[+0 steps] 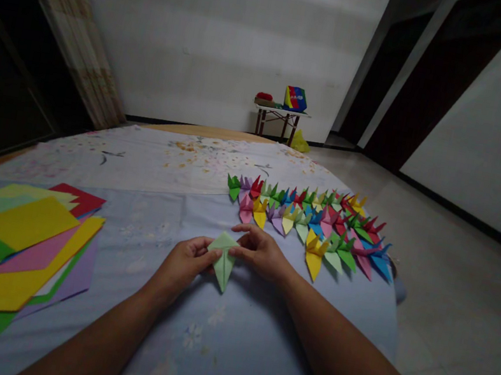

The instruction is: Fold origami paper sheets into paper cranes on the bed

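Note:
A pale green folded paper (223, 268), kite-shaped with its long point toward me, is held just above the cloth in the middle. My left hand (189, 262) pinches its left edge between thumb and fingers. On the opposite side, my right hand (259, 251) has its thumb and fingers closed on the upper right edge. A crease runs down the middle of the paper. Fingertips behind the sheet are partly hidden. Beyond my right hand stand rows of folded paper cranes (315, 251) in many colours.
Loose coloured paper sheets (38, 224) lie overlapping on the left of the table. A pale blue flowered tablecloth (130, 321) covers the near part. Against the back wall, a small table (283, 111) carries a multicoloured bag (296, 98) and a red item (264, 96).

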`<action>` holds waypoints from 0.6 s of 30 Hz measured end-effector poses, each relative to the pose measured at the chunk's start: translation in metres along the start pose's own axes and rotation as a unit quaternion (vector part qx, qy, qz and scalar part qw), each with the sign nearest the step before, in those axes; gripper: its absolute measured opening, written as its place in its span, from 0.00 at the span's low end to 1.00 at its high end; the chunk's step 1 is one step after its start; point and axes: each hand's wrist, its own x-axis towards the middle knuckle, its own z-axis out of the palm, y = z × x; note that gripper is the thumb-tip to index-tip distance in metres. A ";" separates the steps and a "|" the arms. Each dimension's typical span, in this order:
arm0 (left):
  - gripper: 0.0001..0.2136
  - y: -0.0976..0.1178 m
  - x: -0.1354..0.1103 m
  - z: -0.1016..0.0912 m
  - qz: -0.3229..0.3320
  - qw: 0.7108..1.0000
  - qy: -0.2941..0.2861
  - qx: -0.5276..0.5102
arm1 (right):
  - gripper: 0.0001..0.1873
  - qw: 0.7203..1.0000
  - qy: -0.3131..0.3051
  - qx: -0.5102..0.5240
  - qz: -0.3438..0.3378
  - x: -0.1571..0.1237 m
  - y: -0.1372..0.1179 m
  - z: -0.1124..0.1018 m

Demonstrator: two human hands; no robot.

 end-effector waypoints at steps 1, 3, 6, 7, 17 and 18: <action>0.15 0.000 0.000 0.000 -0.001 1.000 -0.001 -0.002 | 0.21 0.999 -0.002 -0.029 -0.012 -0.001 -0.002 -0.002; 0.15 0.001 0.000 -0.001 -0.003 1.000 -0.001 -0.002 | 0.15 0.996 -0.007 -0.090 -0.025 -0.002 -0.004 -0.005; 0.16 0.001 -0.001 0.000 -0.007 1.000 -0.006 0.008 | 0.12 0.991 -0.022 -0.131 -0.021 -0.003 -0.005 -0.007; 0.16 0.001 -0.001 0.000 -0.007 1.000 -0.008 0.013 | 0.11 0.991 -0.028 -0.130 -0.015 -0.003 -0.005 -0.007; 0.16 -0.001 0.000 0.000 -0.011 0.999 -0.036 0.016 | 0.08 0.996 -0.056 -0.067 0.031 -0.005 -0.004 -0.001; 0.16 -0.001 0.000 0.000 -0.010 0.999 -0.038 0.017 | 0.08 0.995 -0.055 -0.071 0.030 -0.005 -0.003 -0.001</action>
